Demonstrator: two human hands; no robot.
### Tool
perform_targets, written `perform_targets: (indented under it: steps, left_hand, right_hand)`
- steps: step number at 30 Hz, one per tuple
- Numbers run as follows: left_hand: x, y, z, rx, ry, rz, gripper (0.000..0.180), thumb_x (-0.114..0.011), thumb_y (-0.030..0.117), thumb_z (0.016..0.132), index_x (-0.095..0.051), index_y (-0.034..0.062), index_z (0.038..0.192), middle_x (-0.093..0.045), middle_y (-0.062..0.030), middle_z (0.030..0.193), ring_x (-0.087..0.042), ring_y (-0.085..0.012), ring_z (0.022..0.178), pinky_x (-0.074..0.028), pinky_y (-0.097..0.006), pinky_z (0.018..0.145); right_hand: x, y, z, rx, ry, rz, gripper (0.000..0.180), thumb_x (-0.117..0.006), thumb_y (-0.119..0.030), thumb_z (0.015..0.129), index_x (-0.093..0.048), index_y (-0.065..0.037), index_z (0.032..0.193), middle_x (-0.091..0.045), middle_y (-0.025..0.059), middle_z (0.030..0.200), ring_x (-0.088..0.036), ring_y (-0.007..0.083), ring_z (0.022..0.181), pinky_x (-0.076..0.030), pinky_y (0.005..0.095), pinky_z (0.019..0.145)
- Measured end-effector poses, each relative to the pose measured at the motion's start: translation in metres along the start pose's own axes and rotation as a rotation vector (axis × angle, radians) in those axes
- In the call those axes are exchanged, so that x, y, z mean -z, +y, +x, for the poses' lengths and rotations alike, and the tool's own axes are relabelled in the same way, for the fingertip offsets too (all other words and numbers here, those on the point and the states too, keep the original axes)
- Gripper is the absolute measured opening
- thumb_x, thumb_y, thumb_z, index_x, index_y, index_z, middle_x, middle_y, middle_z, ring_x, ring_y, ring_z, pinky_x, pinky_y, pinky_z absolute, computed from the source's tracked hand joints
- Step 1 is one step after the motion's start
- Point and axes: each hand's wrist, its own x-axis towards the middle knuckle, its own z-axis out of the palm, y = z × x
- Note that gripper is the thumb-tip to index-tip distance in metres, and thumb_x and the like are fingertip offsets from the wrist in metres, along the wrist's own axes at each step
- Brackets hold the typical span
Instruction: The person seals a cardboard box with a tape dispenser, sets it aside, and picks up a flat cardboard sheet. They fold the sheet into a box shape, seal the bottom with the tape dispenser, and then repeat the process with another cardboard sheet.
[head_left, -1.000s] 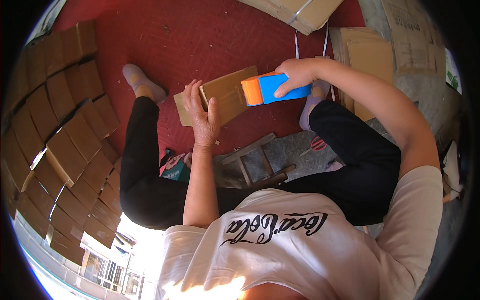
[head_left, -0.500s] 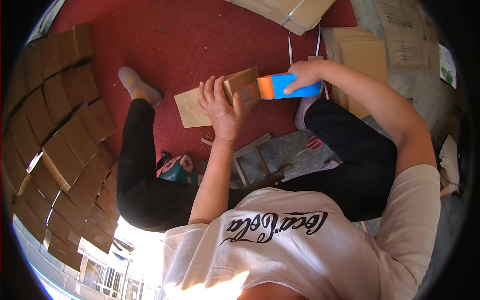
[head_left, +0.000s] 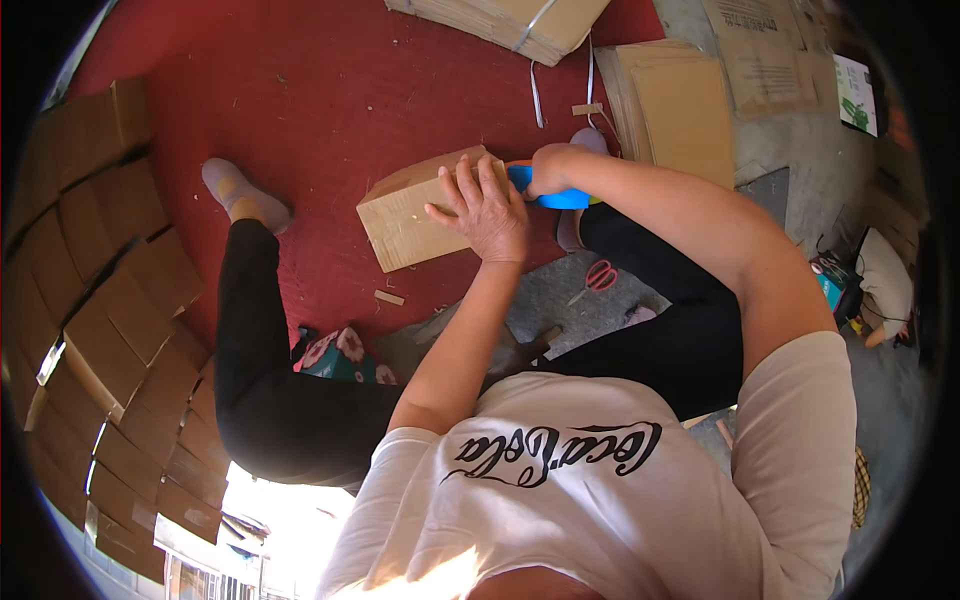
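Observation:
A small brown cardboard box is on the red floor covering between my feet. My left hand rests on the box's near right part, its fingers stretched out and spread over the cardboard. At the box's right end, my right hand is closed round a blue and orange tape dispenser. The dispenser's front reaches behind my left fingers, so where it meets the box is hidden.
Stacked cartons form a wall on the left. A strapped bundle of flat cardboard and a cardboard stack lie at the far side. Red-handled scissors and a cardboard scrap lie nearer.
The box has turned, showing more of its broad side. My left hand has shifted right onto its edge, and my right hand has brought the dispenser left behind the box's right end.

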Motion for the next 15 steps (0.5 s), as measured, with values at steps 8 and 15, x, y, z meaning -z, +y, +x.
perform_targets:
  steps: [8, 15]
  left_hand:
    - [-0.003, -0.003, 0.000, 0.046, 0.006, 0.060, 0.050, -0.064, 0.024, 0.076, -0.050, 0.0193, 0.123, -0.039, -0.0044, 0.138, -0.021, -0.0321, 0.136, -0.007, -0.067, 0.103]
    - [0.006, 0.002, 0.004, 0.063, -0.070, 0.102, 0.059, -0.067, 0.019, 0.069, -0.047, 0.0199, 0.124, -0.035, -0.0056, 0.141, -0.020, -0.0326, 0.137, -0.009, -0.067, 0.104]
  right_hand:
    - [-0.003, -0.028, -0.018, -0.065, 0.117, -0.081, 0.032, -0.059, -0.026, 0.080, -0.069, -0.010, 0.106, -0.066, 0.0097, 0.112, -0.063, 0.0219, 0.105, -0.050, 0.0362, 0.083]
    - [-0.039, 0.001, 0.041, -0.111, 0.565, 0.184, 0.035, -0.066, -0.031, 0.081, -0.063, -0.003, 0.102, -0.068, 0.0127, 0.101, -0.066, 0.0236, 0.094, -0.051, 0.0360, 0.076]
